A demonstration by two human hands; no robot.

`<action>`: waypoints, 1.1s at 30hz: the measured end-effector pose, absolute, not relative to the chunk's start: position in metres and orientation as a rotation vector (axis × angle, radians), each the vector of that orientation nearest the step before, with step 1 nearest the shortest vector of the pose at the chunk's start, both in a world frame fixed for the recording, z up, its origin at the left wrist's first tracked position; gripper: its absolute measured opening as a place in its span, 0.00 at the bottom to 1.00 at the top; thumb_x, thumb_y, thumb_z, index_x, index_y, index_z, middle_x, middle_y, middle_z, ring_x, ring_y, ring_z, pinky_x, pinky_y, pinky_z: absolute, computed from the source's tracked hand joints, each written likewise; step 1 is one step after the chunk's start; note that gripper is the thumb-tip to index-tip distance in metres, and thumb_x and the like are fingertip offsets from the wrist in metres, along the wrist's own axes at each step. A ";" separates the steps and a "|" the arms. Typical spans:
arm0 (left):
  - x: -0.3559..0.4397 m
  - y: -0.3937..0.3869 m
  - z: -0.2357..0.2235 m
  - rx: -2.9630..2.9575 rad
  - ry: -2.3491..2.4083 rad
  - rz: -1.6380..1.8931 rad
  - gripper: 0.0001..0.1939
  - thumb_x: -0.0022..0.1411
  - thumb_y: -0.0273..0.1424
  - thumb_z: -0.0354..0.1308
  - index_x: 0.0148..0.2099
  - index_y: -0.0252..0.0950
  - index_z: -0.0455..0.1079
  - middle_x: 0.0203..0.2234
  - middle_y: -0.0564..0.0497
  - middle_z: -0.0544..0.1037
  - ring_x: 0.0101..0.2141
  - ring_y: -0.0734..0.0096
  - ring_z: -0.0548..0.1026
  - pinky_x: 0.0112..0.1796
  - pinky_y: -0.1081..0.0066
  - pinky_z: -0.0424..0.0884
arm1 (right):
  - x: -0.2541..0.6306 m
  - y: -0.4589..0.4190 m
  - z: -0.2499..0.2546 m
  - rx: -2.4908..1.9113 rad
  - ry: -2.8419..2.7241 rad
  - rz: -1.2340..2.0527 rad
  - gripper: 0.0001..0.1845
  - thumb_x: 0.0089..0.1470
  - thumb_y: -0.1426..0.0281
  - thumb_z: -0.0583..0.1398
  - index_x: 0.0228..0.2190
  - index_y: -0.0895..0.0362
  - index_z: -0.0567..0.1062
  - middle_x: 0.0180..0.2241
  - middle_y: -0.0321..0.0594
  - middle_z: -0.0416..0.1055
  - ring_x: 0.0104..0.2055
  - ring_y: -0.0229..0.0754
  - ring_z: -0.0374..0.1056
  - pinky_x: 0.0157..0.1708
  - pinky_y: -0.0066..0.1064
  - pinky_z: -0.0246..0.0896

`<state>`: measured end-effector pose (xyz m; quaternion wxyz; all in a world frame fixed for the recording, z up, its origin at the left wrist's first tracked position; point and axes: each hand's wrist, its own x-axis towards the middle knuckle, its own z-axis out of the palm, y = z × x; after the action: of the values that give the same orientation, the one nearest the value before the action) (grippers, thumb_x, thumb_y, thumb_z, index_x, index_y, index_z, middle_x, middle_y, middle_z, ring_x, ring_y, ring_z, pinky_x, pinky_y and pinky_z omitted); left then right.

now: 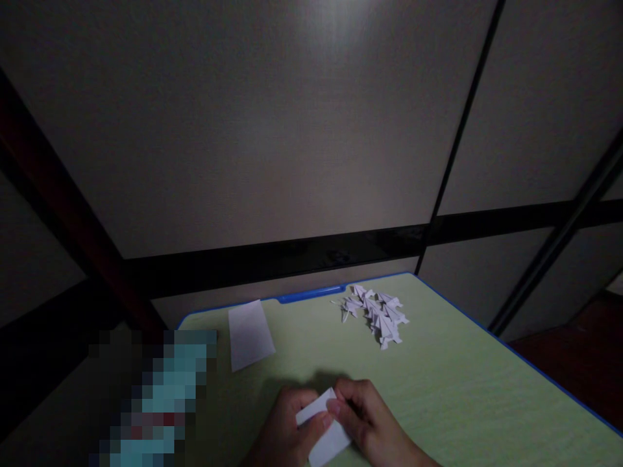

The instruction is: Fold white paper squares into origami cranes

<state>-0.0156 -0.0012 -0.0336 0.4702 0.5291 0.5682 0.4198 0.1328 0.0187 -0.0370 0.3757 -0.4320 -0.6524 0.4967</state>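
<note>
Both of my hands meet at the near edge of the view, over the table, around a small white sheet of paper (331, 446). My left hand (288, 425) grips the paper from the left, its thumb lying on top. From the right, my right hand (366, 418) pinches the upper corner between thumb and fingers. One edge of the paper looks folded, though the fingers cover part of it. Beyond my hands, to the right, lies a cluster of folded white paper figures (384, 318). A flat stack or sheet of white paper (250, 336) rests to the left.
The light green table (467, 376) has a blue rim and a blue handle bar (311, 294) at its far edge. Behind it stand tall grey panels (282, 143) with a dark band. A pixelated turquoise patch (170, 383) covers the table's left side.
</note>
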 end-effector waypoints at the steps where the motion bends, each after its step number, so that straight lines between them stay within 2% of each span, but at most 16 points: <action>1: -0.015 0.001 -0.035 1.308 1.360 1.006 0.20 0.41 0.44 0.57 0.27 0.30 0.67 0.19 0.52 0.67 0.24 0.71 0.64 0.25 0.74 0.60 | 0.132 0.019 -0.035 -1.095 -1.657 1.300 0.18 0.44 0.56 0.54 0.20 0.59 0.64 0.20 0.34 0.55 0.24 0.36 0.53 0.23 0.26 0.50; 3: -0.015 0.004 -0.034 1.327 1.282 0.976 0.20 0.42 0.45 0.56 0.23 0.30 0.66 0.16 0.54 0.64 0.21 0.74 0.62 0.22 0.75 0.58 | 0.130 0.021 -0.030 -1.068 -1.634 1.350 0.19 0.44 0.55 0.54 0.17 0.59 0.61 0.18 0.32 0.52 0.22 0.34 0.51 0.21 0.25 0.47; 7: -0.015 0.010 -0.025 1.282 1.246 1.043 0.20 0.42 0.45 0.56 0.22 0.30 0.66 0.14 0.55 0.62 0.19 0.76 0.60 0.20 0.76 0.56 | 0.124 0.022 -0.018 -0.947 -1.599 1.466 0.18 0.40 0.60 0.59 0.17 0.58 0.57 0.17 0.29 0.51 0.21 0.31 0.48 0.20 0.23 0.44; 10: -0.017 0.012 -0.021 1.249 1.189 1.119 0.18 0.42 0.44 0.57 0.22 0.30 0.66 0.15 0.55 0.63 0.19 0.75 0.61 0.20 0.77 0.56 | 0.123 0.022 -0.016 -0.910 -1.592 1.513 0.16 0.37 0.65 0.61 0.18 0.59 0.59 0.18 0.30 0.54 0.21 0.31 0.49 0.19 0.23 0.43; 16: -0.015 0.007 -0.027 1.270 1.157 1.142 0.14 0.41 0.39 0.59 0.19 0.32 0.65 0.16 0.54 0.64 0.20 0.75 0.63 0.23 0.76 0.59 | 0.126 0.027 -0.012 -0.850 -1.363 1.485 0.15 0.39 0.62 0.60 0.19 0.59 0.60 0.17 0.30 0.56 0.20 0.31 0.52 0.19 0.22 0.46; 19: -0.013 0.004 -0.031 1.303 1.227 1.088 0.13 0.41 0.38 0.59 0.22 0.31 0.69 0.17 0.52 0.68 0.23 0.72 0.65 0.25 0.75 0.60 | 0.125 0.027 -0.011 -0.832 -1.345 1.458 0.12 0.40 0.64 0.60 0.23 0.59 0.64 0.19 0.32 0.59 0.22 0.32 0.54 0.21 0.23 0.48; 21: -0.014 0.005 -0.030 1.290 1.252 1.066 0.13 0.42 0.38 0.58 0.23 0.31 0.69 0.16 0.52 0.68 0.21 0.72 0.64 0.24 0.75 0.60 | 0.124 0.026 -0.012 -0.797 -1.309 1.504 0.15 0.38 0.66 0.62 0.28 0.57 0.63 0.20 0.30 0.58 0.22 0.32 0.55 0.21 0.23 0.48; 23: -0.016 0.007 -0.027 1.262 1.265 1.058 0.14 0.42 0.39 0.57 0.23 0.30 0.69 0.14 0.53 0.68 0.19 0.74 0.63 0.21 0.75 0.59 | 0.123 0.025 -0.015 -0.751 -1.247 1.572 0.22 0.34 0.68 0.65 0.32 0.54 0.60 0.19 0.28 0.57 0.22 0.33 0.56 0.21 0.23 0.48; 25: -0.017 0.009 -0.021 1.233 1.250 1.052 0.14 0.42 0.39 0.57 0.22 0.30 0.68 0.14 0.53 0.68 0.18 0.74 0.63 0.21 0.76 0.58 | 0.123 0.025 -0.016 -0.724 -1.198 1.590 0.25 0.32 0.69 0.65 0.32 0.54 0.58 0.18 0.26 0.56 0.21 0.32 0.55 0.20 0.22 0.47; 30: -0.016 0.011 -0.009 1.189 1.116 1.012 0.18 0.40 0.40 0.59 0.27 0.29 0.70 0.18 0.52 0.69 0.21 0.74 0.64 0.22 0.77 0.59 | 0.124 0.026 -0.012 -0.714 -1.305 1.570 0.14 0.38 0.66 0.62 0.26 0.58 0.64 0.18 0.29 0.57 0.21 0.31 0.54 0.21 0.23 0.47; 33: -0.016 0.012 -0.011 1.178 1.145 1.018 0.20 0.41 0.44 0.57 0.23 0.28 0.69 0.15 0.53 0.67 0.18 0.76 0.61 0.20 0.77 0.57 | 0.124 0.027 -0.011 -0.731 -1.312 1.575 0.15 0.38 0.66 0.63 0.29 0.59 0.65 0.19 0.30 0.58 0.21 0.30 0.54 0.21 0.23 0.48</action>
<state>-0.0155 0.0122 -0.0105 0.5683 0.5016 0.4875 0.4333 0.1238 0.0268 -0.0111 0.4643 -0.2974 -0.5339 0.6411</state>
